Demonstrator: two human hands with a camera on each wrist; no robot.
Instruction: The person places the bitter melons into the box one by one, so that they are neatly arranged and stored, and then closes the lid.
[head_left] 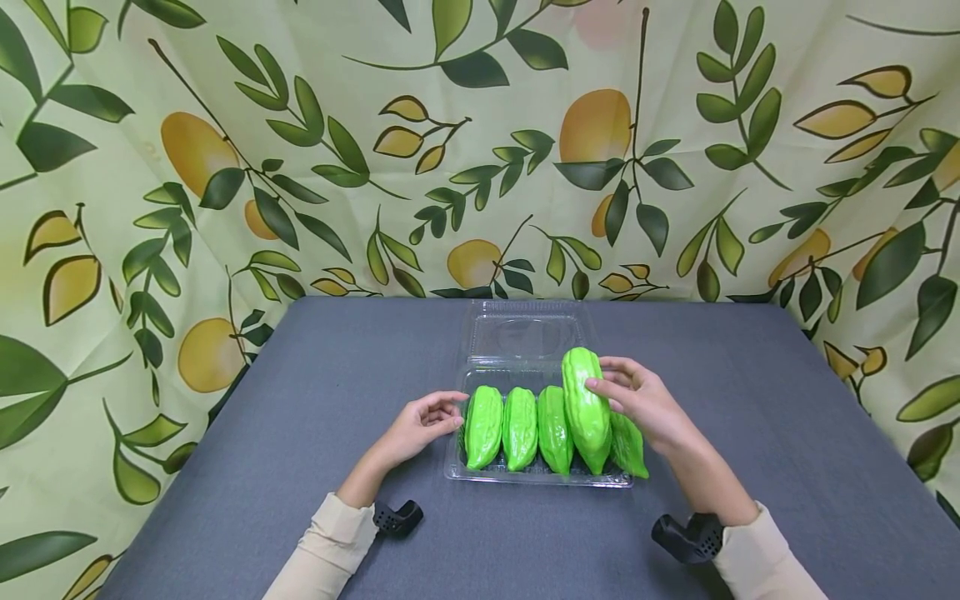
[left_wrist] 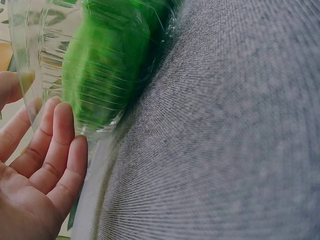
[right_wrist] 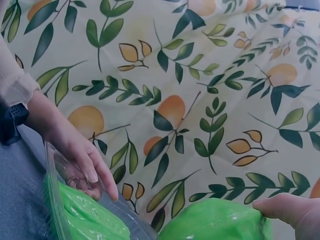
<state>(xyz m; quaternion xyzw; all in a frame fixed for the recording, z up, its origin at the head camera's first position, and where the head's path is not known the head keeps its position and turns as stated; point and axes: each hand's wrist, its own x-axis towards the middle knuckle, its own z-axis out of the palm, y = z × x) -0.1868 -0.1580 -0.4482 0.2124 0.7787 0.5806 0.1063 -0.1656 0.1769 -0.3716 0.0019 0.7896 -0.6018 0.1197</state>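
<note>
My right hand (head_left: pixel 637 400) grips a bright green, ridged bitter melon (head_left: pixel 585 404) between thumb and fingers, holding it upright above the right part of a clear plastic clamshell container (head_left: pixel 525 478). In the right wrist view, the thumb (right_wrist: pixel 280 206) presses on one end of the held melon (right_wrist: pixel 215 220). Several similar melons (head_left: pixel 521 429) lie side by side in the container. The rightmost melon (head_left: pixel 628 446), partly hidden by the held one, lies at the right wall with its tip past the rim. My left hand (head_left: pixel 423 425) rests its loosely bent fingers against the container's left side.
The container's clear lid (head_left: pixel 528 329) lies folded back on the grey table (head_left: pixel 360 358). Behind and at both sides hangs a leaf-and-fruit patterned cloth (head_left: pixel 472 192). A black wrist device (head_left: pixel 397 518) sits on the left arm, and another black device (head_left: pixel 690 537) on the right.
</note>
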